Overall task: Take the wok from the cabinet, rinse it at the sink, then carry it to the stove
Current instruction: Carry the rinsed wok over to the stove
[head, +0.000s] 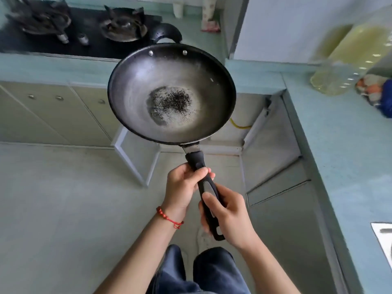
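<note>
A dark round wok (pixel 171 93) with a worn, speckled bottom and a long black handle hangs level in the air over the floor in front of the counter. My left hand (pixel 182 185) grips the upper part of the handle. My right hand (pixel 229 215) holds the lower end of the same handle. The black gas stove (pixel 89 26) with two burners lies on the counter at the top left, beyond the wok. A corner of the steel sink (pixel 384 236) shows at the right edge.
A teal counter (pixel 339 145) runs along the back and down the right side. An open cabinet door (pixel 135 158) stands out below the wok. Large oil bottles (pixel 347 60) and a bag sit on the right counter. A black loop handle (pixel 167 32) pokes out beside the stove.
</note>
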Available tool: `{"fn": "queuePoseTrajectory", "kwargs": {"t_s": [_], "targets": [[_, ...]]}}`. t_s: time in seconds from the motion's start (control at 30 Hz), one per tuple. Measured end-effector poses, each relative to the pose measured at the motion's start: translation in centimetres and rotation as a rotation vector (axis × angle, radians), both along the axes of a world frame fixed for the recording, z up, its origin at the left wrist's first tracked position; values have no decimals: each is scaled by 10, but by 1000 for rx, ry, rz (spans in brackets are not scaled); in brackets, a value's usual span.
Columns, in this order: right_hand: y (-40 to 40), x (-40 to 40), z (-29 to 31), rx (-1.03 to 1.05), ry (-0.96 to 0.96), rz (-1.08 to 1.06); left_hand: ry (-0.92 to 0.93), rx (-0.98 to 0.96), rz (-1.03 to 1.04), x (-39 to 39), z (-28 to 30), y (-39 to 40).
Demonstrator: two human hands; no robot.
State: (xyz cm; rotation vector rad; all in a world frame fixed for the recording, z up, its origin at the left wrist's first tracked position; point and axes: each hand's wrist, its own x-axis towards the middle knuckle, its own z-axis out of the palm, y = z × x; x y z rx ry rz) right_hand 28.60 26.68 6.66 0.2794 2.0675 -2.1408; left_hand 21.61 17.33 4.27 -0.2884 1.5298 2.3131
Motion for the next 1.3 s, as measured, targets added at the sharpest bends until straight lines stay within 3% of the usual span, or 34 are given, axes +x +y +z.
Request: {"fn": "queuePoseTrajectory", "kwargs": {"t_s": [0.37,0.63,0.97,1.3], "targets": [[-30,-113,4,-8,33,479,0,-33,462,-63,5,-55],[-92,-159,1,-52,29,812,-21,-91,788,-66,10,-116],[-253,-181,-7,42,-31,1124,-35,-103,1071,-53,0,-264],[-448,-186,-4,58,-36,1247,-98,-87,1197,-49,4,-451]]}}
